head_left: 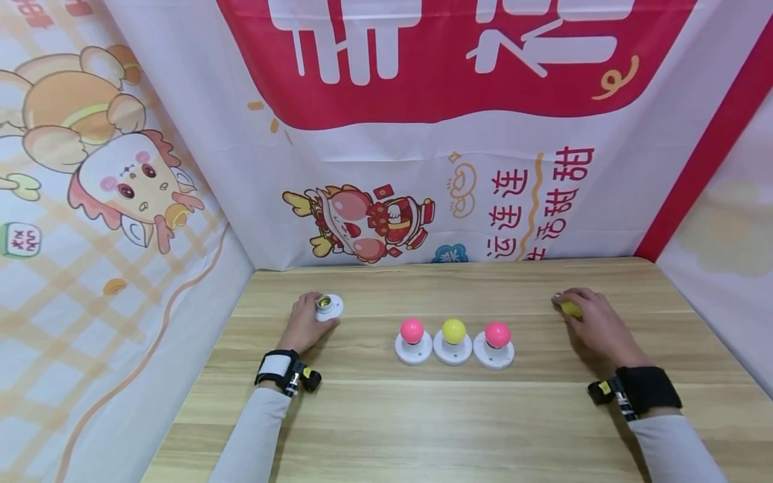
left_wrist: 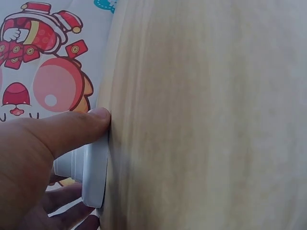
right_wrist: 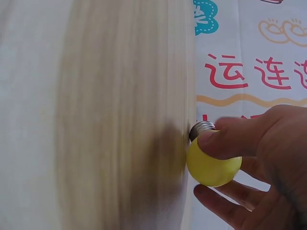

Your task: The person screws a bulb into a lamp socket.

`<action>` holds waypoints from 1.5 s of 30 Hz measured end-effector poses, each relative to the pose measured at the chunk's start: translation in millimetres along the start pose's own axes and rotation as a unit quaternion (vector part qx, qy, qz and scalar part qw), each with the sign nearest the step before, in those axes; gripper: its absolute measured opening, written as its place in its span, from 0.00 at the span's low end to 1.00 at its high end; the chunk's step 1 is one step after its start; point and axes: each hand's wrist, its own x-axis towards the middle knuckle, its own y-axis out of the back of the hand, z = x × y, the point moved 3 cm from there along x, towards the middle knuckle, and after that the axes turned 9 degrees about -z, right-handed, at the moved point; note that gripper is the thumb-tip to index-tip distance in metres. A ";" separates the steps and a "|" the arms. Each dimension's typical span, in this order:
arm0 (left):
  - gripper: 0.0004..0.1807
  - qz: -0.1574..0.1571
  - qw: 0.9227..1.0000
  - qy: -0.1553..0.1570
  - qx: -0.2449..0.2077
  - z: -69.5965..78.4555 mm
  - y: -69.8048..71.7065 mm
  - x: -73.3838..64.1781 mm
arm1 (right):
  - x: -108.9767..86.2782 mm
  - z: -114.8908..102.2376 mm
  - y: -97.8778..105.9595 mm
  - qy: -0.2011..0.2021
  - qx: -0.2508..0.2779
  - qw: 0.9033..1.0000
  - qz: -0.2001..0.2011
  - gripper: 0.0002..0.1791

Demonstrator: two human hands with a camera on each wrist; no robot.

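Observation:
At the left of the table, my left hand (head_left: 306, 322) grips a white round lamp holder (head_left: 329, 308) by its base, thumb on one side and fingers on the other. Its socket faces up with no bulb in it. The left wrist view has the thumb (left_wrist: 91, 125) along the base's edge, low at the tabletop. Over on the right, my right hand (head_left: 594, 318) holds a yellow light bulb (right_wrist: 213, 165) between thumb and fingers. The bulb's metal screw cap (right_wrist: 201, 128) points away from the palm, close to the wood.
Between the hands, three white lamp holders stand in a row, carrying a pink bulb (head_left: 412, 331), a yellow bulb (head_left: 453, 331) and another pink bulb (head_left: 498, 334). The wooden table (head_left: 386, 429) ends at a printed cloth backdrop (head_left: 362, 147). A printed cloth side wall (head_left: 199, 349) borders the left.

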 end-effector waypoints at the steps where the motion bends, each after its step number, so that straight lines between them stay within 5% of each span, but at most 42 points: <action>1: 0.43 0.002 1.000 -0.002 -0.002 0.0 0.6 -0.4 | 0.4 0.4 0.1 0.000 0.001 1.000 0.000 0.21; 13: 0.40 0.011 1.000 -0.025 -0.006 -1.1 3.4 -0.9 | 2.0 4.5 4.0 0.003 0.032 0.999 0.014 0.23; 30: 0.41 0.012 1.000 0.001 0.001 1.9 1.2 -4.7 | 3.9 4.3 6.9 -0.033 0.049 0.998 -0.012 0.28; 45: 0.41 0.017 1.000 -0.010 -0.008 4.1 -4.3 -8.4 | 1.4 3.3 2.3 -0.027 0.043 0.999 -0.008 0.25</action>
